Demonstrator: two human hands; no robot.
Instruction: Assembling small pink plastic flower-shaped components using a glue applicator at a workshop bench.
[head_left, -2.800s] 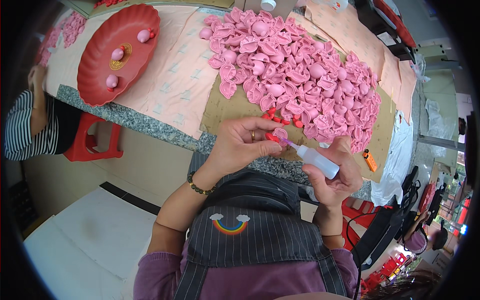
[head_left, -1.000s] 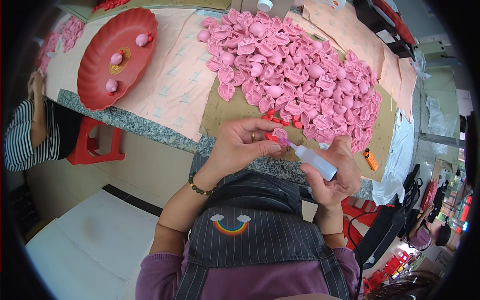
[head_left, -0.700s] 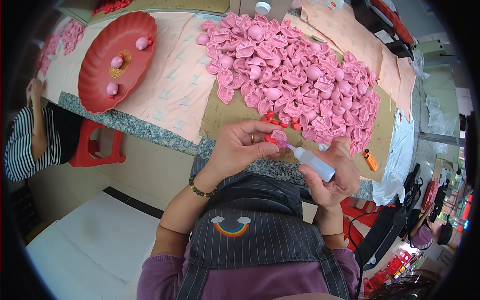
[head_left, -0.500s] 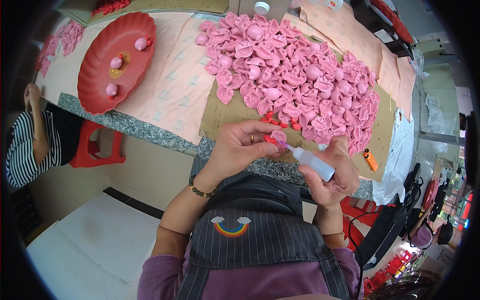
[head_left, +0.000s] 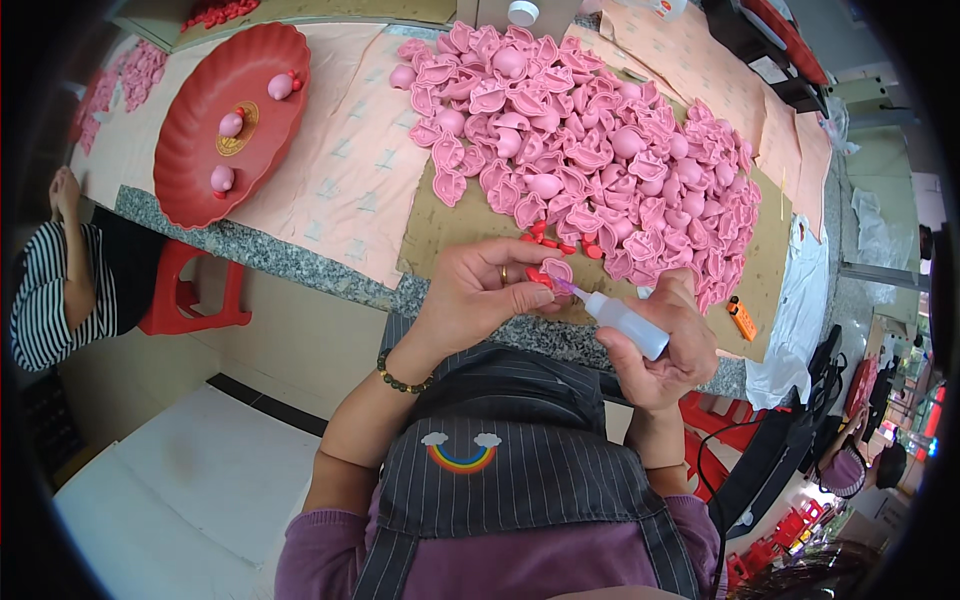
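Observation:
Between the fingertips of my left hand [head_left: 475,295] is a small pink plastic shell piece [head_left: 557,269] with a red piece [head_left: 540,280] against it. My right hand [head_left: 682,350] grips a translucent squeeze bottle [head_left: 632,326], tilted, its thin purple nozzle [head_left: 566,287] pointing left at the pink piece. The tip appears to touch the piece, though fingers partly hide the spot. Just beyond my hands, several loose red pieces [head_left: 568,248] lie at the near edge of a large heap of pink shell pieces [head_left: 600,150].
The heap rests on a brown board [head_left: 425,225] on a granite-edged table. To the left, a red scalloped plate [head_left: 185,130] bears three pink-and-red pieces. An orange lighter [head_left: 741,319] lies at the right, beside a white plastic bag [head_left: 785,340]. Another person's clasped hands [head_left: 66,190] show far left, near a red stool [head_left: 200,295].

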